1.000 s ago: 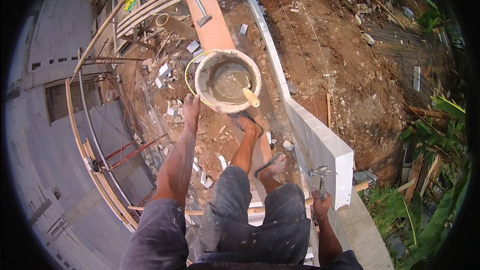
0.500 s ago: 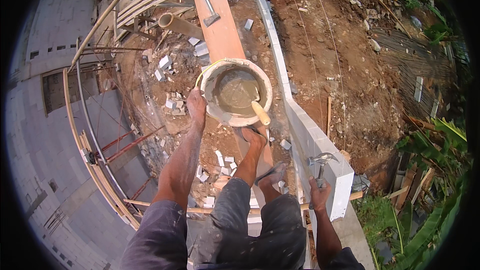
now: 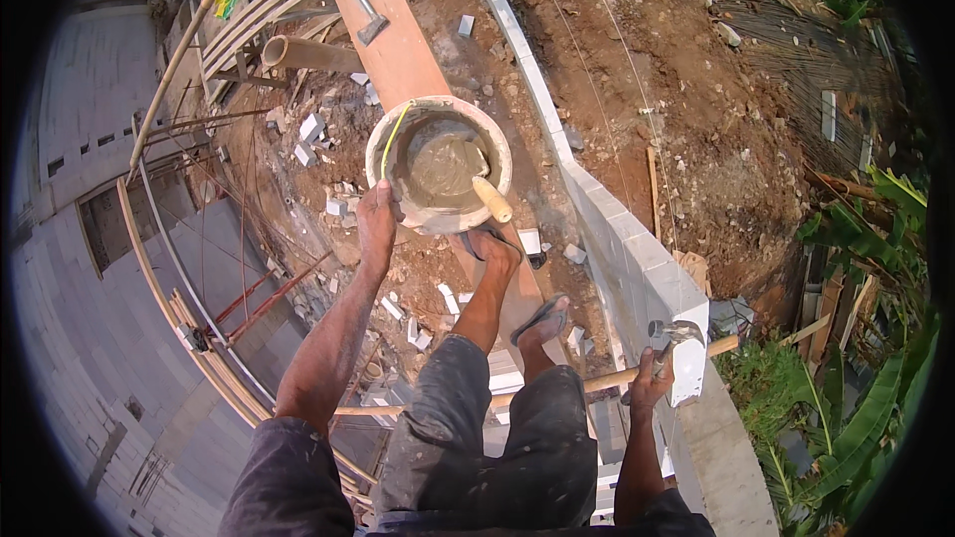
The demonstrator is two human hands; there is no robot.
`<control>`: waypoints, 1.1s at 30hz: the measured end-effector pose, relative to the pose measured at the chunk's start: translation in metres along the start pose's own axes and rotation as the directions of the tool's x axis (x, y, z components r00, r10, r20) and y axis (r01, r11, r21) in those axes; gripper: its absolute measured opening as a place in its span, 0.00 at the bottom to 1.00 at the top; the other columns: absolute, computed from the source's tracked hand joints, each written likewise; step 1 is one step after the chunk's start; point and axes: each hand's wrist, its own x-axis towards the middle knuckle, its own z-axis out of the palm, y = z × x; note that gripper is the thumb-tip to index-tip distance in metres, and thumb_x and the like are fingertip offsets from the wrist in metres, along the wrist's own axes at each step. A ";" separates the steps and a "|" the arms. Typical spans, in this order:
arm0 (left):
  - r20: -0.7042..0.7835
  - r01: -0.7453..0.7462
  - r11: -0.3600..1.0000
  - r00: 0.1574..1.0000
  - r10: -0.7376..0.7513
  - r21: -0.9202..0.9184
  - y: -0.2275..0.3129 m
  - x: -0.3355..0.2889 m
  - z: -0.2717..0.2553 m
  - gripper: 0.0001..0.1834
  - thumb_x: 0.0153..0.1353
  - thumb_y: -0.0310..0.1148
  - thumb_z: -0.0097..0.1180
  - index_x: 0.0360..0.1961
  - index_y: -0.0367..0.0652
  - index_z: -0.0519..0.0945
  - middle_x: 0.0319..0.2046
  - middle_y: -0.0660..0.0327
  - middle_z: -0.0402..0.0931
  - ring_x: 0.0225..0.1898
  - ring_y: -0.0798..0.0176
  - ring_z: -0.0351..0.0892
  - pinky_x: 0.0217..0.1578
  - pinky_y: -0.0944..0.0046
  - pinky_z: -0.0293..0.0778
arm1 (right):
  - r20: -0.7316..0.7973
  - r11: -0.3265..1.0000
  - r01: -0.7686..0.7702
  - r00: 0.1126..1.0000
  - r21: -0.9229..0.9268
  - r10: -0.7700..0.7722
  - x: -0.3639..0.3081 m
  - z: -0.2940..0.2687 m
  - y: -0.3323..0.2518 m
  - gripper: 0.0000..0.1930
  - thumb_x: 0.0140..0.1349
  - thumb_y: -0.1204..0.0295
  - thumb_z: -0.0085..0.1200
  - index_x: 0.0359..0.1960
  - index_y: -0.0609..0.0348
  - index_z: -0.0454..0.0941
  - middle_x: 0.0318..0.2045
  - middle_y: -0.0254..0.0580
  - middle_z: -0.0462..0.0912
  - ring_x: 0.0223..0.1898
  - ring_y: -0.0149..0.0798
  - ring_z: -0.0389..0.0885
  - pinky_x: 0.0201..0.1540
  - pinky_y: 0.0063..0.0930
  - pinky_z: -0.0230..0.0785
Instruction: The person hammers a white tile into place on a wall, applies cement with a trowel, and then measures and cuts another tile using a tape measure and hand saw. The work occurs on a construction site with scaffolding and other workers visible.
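At my right side, my right hand (image 3: 652, 381) has its fingers wrapped round the handle of 1 hammer (image 3: 659, 329), its head showing against the end block (image 3: 688, 383) of a pale block wall (image 3: 612, 224); contact between the 2 cannot be confirmed. Across from my legs towards that end runs 1 bamboo pole (image 3: 609, 379). Further forward, my left hand (image 3: 380, 211) appears to pinch the yellow handle (image 3: 389, 139) at the left of 1 bucket (image 3: 448, 107). The bucket is just beyond my forward foot (image 3: 497, 247), over the plank (image 3: 403, 60); whether the plank bears its weight I cannot tell. It contains mortar (image 3: 443, 167), with 1 trowel (image 3: 492, 199) set in it, wooden grip over the rim. Progress: blocks stand in place up to the end at my right; mortar is unspent and the trowel is in neither hand. I judge the work part done; how many blocks are left cannot be established. Beyond the bucket, 1 hatchet-like tool (image 3: 373, 31) lies on the plank, and pale block pieces (image 3: 311, 127) litter the soil to its left.
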 end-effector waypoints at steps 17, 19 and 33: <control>0.314 0.002 0.997 0.949 0.023 -0.078 -0.015 -0.057 0.030 0.15 0.59 0.29 0.56 0.48 0.38 0.79 0.37 0.49 0.82 0.41 0.59 0.82 0.44 0.61 0.73 | 0.782 0.733 -0.604 0.601 0.312 0.162 0.056 0.327 -0.221 0.15 0.58 0.59 0.61 0.26 0.59 0.75 0.26 0.39 0.79 0.23 0.32 0.76 0.27 0.27 0.71; 0.277 0.104 0.967 0.960 -0.037 -0.231 -0.026 -0.059 0.018 0.17 0.59 0.27 0.57 0.51 0.39 0.78 0.42 0.51 0.82 0.45 0.61 0.80 0.47 0.62 0.73 | 0.828 0.684 -0.688 0.515 0.244 0.221 0.050 0.326 -0.240 0.16 0.60 0.58 0.59 0.26 0.57 0.74 0.24 0.39 0.77 0.24 0.33 0.77 0.26 0.28 0.71; 0.052 0.320 0.861 0.928 -0.369 0.396 -0.127 -0.129 -0.237 0.18 0.57 0.39 0.60 0.45 0.40 0.81 0.39 0.47 0.82 0.44 0.51 0.82 0.45 0.57 0.75 | 0.733 0.438 -0.711 0.662 0.550 0.155 0.080 0.263 -0.360 0.09 0.65 0.62 0.52 0.29 0.49 0.69 0.13 0.27 0.66 0.14 0.26 0.65 0.18 0.21 0.62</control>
